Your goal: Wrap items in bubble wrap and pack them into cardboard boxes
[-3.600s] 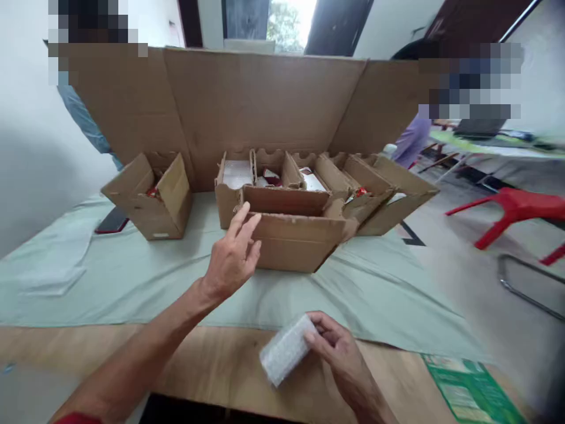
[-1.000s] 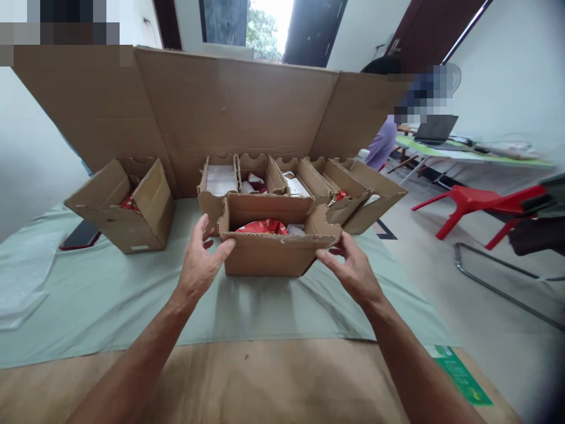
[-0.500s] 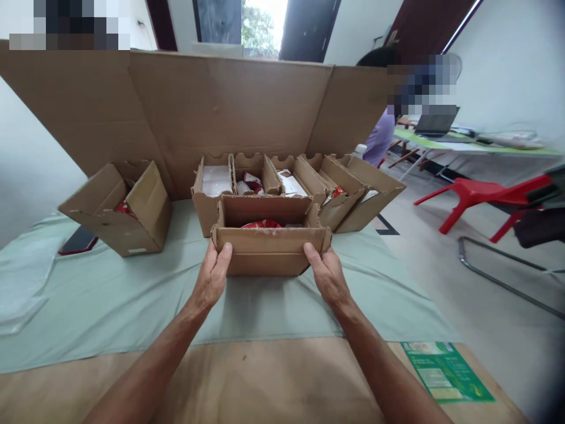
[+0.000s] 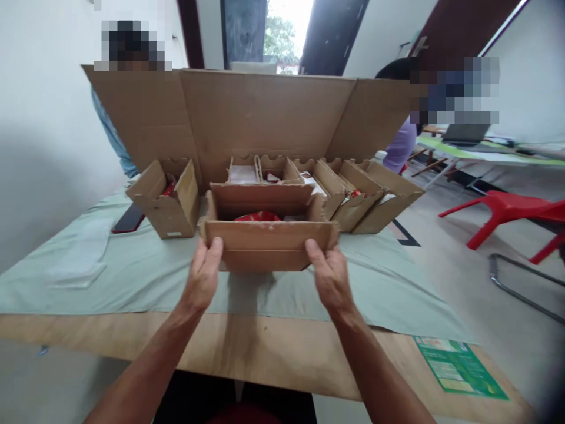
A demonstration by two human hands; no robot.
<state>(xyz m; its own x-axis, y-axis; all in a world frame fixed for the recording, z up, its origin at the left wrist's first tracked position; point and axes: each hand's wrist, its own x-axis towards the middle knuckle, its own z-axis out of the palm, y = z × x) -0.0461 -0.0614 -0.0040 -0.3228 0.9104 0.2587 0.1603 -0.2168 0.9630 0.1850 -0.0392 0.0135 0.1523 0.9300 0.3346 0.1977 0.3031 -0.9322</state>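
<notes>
Left hand: grasping front carton at left end
Right hand: grasping its right end
Inside: red item
Behind: 5 open cartons in a row

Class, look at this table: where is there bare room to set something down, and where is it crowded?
Bare cloth lies between the plastic wrap and the left hand, and right of the right hand. Bare wood borders the cloth's front edge, left of the green sheet. It is crowded behind the held box, where boxes stand in a row.
</notes>
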